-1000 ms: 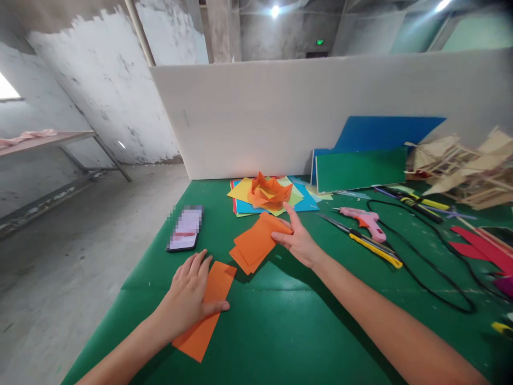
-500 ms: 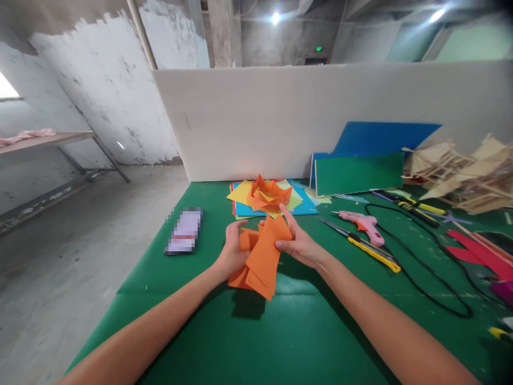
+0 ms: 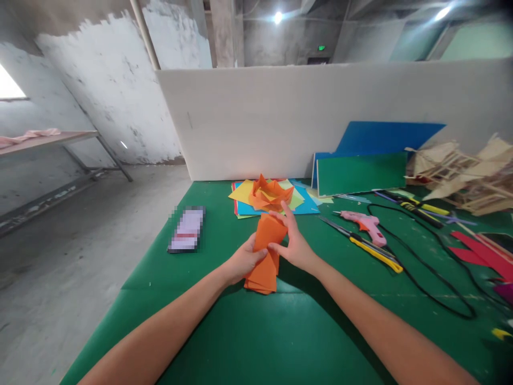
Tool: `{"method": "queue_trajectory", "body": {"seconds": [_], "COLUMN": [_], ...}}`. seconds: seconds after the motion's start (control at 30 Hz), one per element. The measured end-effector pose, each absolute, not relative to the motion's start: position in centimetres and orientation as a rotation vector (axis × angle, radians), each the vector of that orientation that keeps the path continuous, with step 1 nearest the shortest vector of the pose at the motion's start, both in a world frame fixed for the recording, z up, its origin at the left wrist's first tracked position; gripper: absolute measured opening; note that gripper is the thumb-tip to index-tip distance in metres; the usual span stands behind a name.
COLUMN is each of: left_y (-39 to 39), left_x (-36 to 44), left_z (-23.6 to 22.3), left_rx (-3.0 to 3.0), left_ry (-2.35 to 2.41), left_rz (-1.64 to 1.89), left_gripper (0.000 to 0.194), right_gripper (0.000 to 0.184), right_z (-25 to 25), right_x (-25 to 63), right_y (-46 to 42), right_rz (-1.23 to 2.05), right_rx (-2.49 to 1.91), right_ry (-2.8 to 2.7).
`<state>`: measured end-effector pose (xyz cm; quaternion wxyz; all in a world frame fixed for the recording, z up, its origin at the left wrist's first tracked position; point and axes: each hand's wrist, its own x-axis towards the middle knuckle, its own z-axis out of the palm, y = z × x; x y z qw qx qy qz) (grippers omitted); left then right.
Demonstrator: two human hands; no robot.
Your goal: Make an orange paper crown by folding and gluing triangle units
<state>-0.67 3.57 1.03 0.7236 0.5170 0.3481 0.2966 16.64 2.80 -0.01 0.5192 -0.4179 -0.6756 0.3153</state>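
Strips of orange paper [image 3: 265, 271] form a loose stack, upright between both hands above the green table [image 3: 260, 342]. The left hand [image 3: 241, 261] pinches them, thumb across the front, other fingers hidden behind. The right hand [image 3: 295, 247] meets the upper right edge, thumb and index finger spread apart; whether it grips cannot be told. Beyond sits a folded orange paper shape [image 3: 267, 202] on coloured sheets [image 3: 308, 205].

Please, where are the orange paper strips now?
In the head view, the orange strips are near the centre, between the left hand and right hand, in front of the folded orange shape.
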Motion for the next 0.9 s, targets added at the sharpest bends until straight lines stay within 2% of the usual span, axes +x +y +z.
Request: {"method": "queue_trajectory", "body": {"seconds": [0.13, 0.27, 0.43, 0.5, 0.63, 0.8, 0.9], "left_y": [3.4, 3.4, 4.0, 4.6, 5.7, 5.9, 5.6], "left_x": [-0.8, -1.2, -1.4, -1.5, -2.0, -1.5, -0.8], "left_z": [1.4, 2.0, 2.3, 2.4, 2.2, 0.0, -1.2], "left_rx": [1.398, 1.627, 1.799, 1.822, 1.685, 1.462, 1.383], "left_ry": [0.831, 0.876, 0.905, 0.932, 1.086, 0.968, 0.950], "left_rz": [0.603, 0.538, 0.575, 0.673, 0.981, 1.207, 1.234], "left_gripper": [0.049, 0.033, 0.028, 0.027, 0.032, 0.031, 0.033], "right_gripper": [0.089, 0.054, 0.018, 0.020, 0.036, 0.037, 0.052], "right_z": [0.3, 1.4, 1.5, 1.0, 0.0, -0.7, -1.5], "right_x": [17.7, 18.5, 19.4, 20.1, 21.3, 21.5, 21.4], "right_y": [3.0, 2.4, 1.2, 1.3, 1.9, 2.5, 2.7], "right_rz": [0.608, 0.812, 0.936, 0.960, 0.911, 0.855, 0.802], "right_rx": [-1.184, -1.166, -1.209, -1.220, -1.142, -1.210, -1.257], "right_ry": [-1.653, -1.679, -1.660, -1.463, -1.100, -1.289, -1.351]}}
